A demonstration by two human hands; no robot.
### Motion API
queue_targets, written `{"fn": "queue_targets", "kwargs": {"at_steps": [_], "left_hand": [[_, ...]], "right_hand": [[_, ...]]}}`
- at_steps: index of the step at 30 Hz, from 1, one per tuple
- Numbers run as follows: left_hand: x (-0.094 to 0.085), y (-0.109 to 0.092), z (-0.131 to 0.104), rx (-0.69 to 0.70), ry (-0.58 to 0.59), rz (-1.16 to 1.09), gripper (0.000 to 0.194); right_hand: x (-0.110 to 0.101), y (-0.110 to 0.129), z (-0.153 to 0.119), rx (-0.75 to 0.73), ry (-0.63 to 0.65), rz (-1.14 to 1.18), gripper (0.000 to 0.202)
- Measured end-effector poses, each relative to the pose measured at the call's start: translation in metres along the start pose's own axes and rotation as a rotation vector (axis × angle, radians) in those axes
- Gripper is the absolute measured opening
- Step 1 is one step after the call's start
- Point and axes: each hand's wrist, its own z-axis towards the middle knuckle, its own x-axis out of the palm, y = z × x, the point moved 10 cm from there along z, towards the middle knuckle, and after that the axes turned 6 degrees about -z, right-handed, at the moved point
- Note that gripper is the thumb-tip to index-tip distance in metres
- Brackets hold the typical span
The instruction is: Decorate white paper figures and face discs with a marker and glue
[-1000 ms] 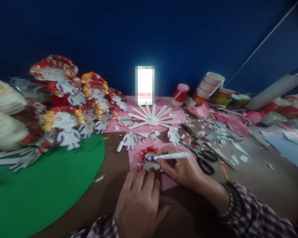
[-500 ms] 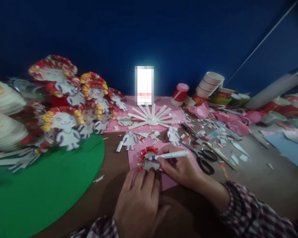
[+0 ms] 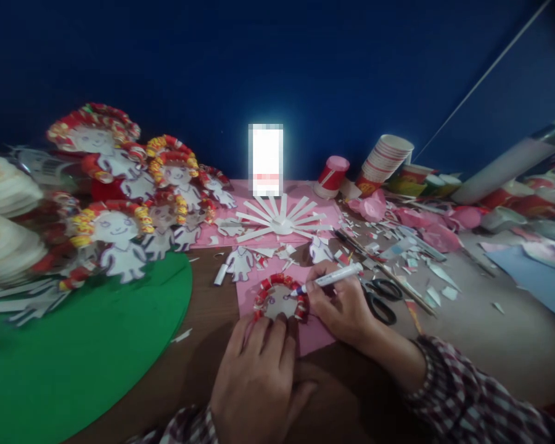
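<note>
A green board [image 3: 97,351] lies off the left edge of a pink sheet [image 3: 315,336], across whose lower edge the left hand [image 3: 253,376] reaches, fingers slightly spread, tips against a red-curled paper face [image 3: 282,306] lying on the sheet. The right hand [image 3: 340,308] pinches a white marker [image 3: 337,275], its tip at the face's right-hand eye; black-handled scissors [image 3: 383,308] lie by the sheet's right edge.

Brown tabletop [image 3: 192,364] leaves room beside the left hand [image 3: 256,373], while scissors [image 3: 377,293] apparently crowd the right hand [image 3: 345,308].
</note>
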Motion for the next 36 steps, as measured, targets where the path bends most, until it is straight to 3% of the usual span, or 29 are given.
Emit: {"fn": "queue_targets", "kwargs": {"at_steps": [23, 29, 36], "left_hand": [[0.004, -0.002, -0.002, 0.053, 0.043, 0.024, 0.049], [0.003, -0.001, -0.001, 0.053, 0.039, 0.025, 0.049], [0.003, 0.000, 0.000, 0.012, 0.039, 0.009, 0.047]], "right_hand": [[0.002, 0.012, 0.001, -0.111, 0.019, -0.173, 0.009], [-0.001, 0.003, -0.001, -0.040, -0.013, -0.085, 0.011], [-0.003, 0.009, 0.000, -0.068, -0.030, -0.074, 0.010]]}}
